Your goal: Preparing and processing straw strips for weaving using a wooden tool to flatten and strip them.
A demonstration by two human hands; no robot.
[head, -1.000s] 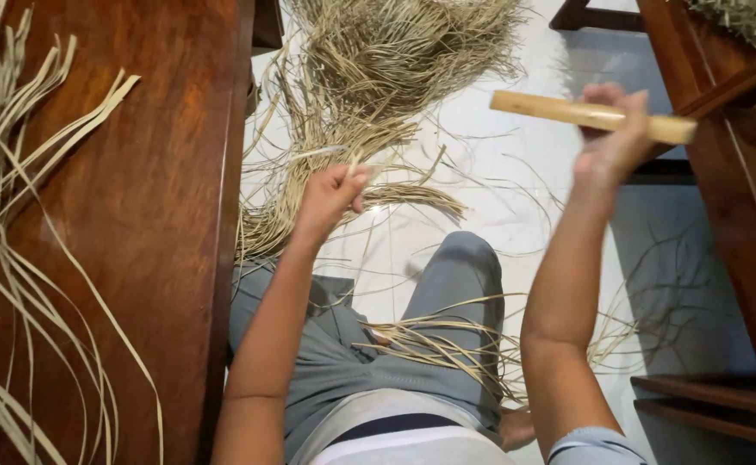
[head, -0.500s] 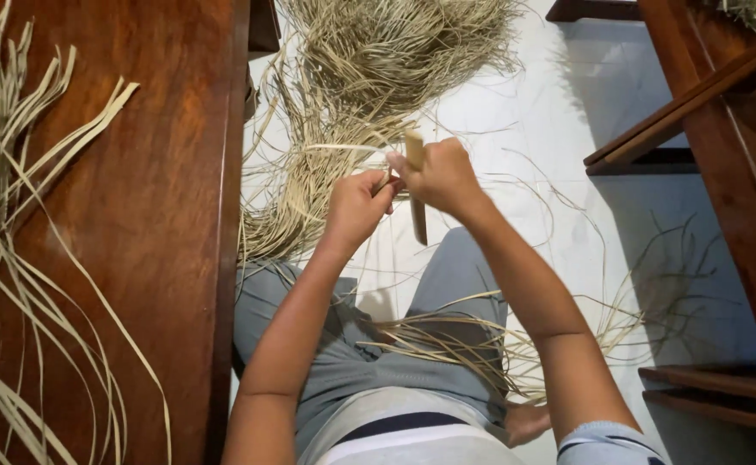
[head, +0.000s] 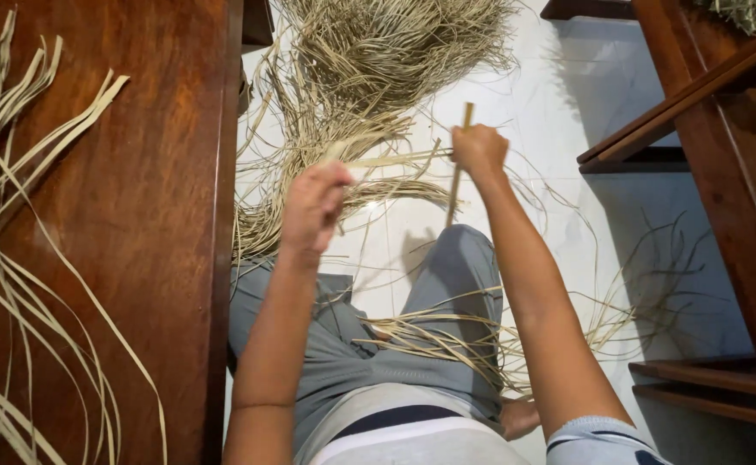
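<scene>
My left hand (head: 313, 207) is closed around one end of a pale, flat straw strip (head: 391, 159). The strip runs rightward to my right hand (head: 479, 151). That hand grips a short bamboo stick (head: 458, 172), held nearly upright and pressed against the strip. Both hands are raised above my knees. Under them lies a big heap of dried straw strips (head: 378, 60) on the white tiled floor (head: 559, 112). More loose strips (head: 447, 340) lie across my lap.
A dark wooden table (head: 136, 224) fills the left side, with long pale strips (head: 7, 215) draped over it. Dark wooden furniture (head: 722, 112) stands at the right, with a lower ledge (head: 714, 392). Stray strands are scattered over the floor between.
My right hand swung the stick down from high on the right to my left hand, then slid it rightward along the strip. The hands are now apart again.
</scene>
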